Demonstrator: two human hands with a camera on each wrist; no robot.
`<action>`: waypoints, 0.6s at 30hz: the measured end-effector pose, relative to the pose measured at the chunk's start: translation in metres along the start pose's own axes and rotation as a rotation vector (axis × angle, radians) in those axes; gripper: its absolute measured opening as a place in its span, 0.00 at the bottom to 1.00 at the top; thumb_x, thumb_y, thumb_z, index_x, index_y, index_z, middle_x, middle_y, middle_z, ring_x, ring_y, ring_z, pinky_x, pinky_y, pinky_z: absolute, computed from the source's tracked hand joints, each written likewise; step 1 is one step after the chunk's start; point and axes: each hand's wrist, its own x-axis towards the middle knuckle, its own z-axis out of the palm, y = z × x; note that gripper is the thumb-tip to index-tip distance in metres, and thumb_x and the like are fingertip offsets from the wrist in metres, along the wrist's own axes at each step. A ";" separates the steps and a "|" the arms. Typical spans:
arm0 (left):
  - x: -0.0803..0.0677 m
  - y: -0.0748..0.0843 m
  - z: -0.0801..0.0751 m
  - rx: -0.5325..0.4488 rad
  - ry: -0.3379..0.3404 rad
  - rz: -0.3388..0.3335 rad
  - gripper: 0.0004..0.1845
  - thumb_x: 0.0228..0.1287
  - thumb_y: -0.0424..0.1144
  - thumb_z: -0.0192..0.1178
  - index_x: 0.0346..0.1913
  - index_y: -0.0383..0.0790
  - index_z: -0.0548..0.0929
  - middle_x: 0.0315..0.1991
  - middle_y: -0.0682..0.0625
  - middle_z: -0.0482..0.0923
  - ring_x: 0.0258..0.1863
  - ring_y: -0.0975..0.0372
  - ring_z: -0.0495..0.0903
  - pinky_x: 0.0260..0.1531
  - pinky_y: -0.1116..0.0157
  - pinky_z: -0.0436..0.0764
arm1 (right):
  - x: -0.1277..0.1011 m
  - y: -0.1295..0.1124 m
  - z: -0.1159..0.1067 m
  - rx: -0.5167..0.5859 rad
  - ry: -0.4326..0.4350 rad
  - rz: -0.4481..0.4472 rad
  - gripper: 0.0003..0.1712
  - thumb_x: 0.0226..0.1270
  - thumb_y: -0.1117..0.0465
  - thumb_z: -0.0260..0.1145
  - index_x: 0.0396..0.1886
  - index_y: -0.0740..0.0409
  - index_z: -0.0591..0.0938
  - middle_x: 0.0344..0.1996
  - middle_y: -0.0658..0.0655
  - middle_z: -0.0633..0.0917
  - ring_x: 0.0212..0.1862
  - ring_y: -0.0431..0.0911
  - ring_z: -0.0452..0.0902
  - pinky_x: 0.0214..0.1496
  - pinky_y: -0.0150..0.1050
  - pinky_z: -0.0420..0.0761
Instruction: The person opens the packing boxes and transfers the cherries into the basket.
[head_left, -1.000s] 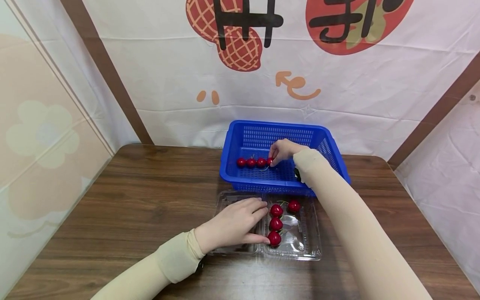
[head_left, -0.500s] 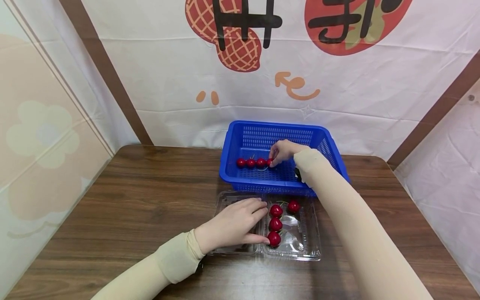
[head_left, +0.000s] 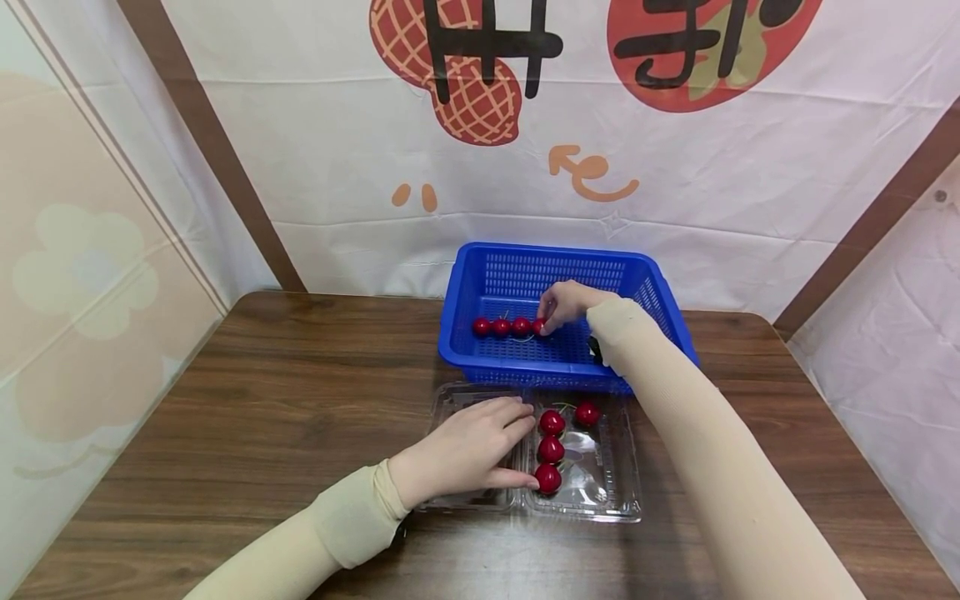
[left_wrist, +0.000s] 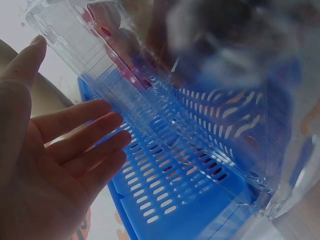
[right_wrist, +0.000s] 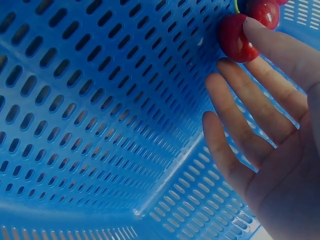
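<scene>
The right hand (head_left: 567, 303), centre of the frame inside the blue basket (head_left: 480, 354), touches the end cherry (head_left: 538, 324) of a row with loosely extended fingers; no closed pinch is visible. The left hand (head_left: 467, 452), lower centre, rests flat with fingers straight on the clear plastic container (head_left: 617, 492), gripping nothing.
</scene>
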 end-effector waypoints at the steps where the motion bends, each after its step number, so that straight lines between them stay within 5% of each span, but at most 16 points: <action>1: 0.000 0.000 0.000 0.001 0.001 0.000 0.39 0.56 0.69 0.54 0.53 0.37 0.81 0.54 0.45 0.79 0.57 0.56 0.75 0.64 0.64 0.70 | 0.000 -0.001 0.000 -0.001 -0.001 0.003 0.14 0.55 0.54 0.73 0.39 0.54 0.82 0.39 0.54 0.85 0.40 0.46 0.79 0.44 0.39 0.80; 18: 0.001 0.000 -0.001 0.004 -0.009 -0.003 0.39 0.56 0.69 0.54 0.54 0.36 0.80 0.54 0.44 0.79 0.57 0.55 0.75 0.64 0.64 0.70 | -0.006 -0.007 -0.004 -0.052 0.000 0.022 0.20 0.61 0.51 0.67 0.50 0.55 0.80 0.46 0.57 0.84 0.44 0.49 0.81 0.48 0.42 0.81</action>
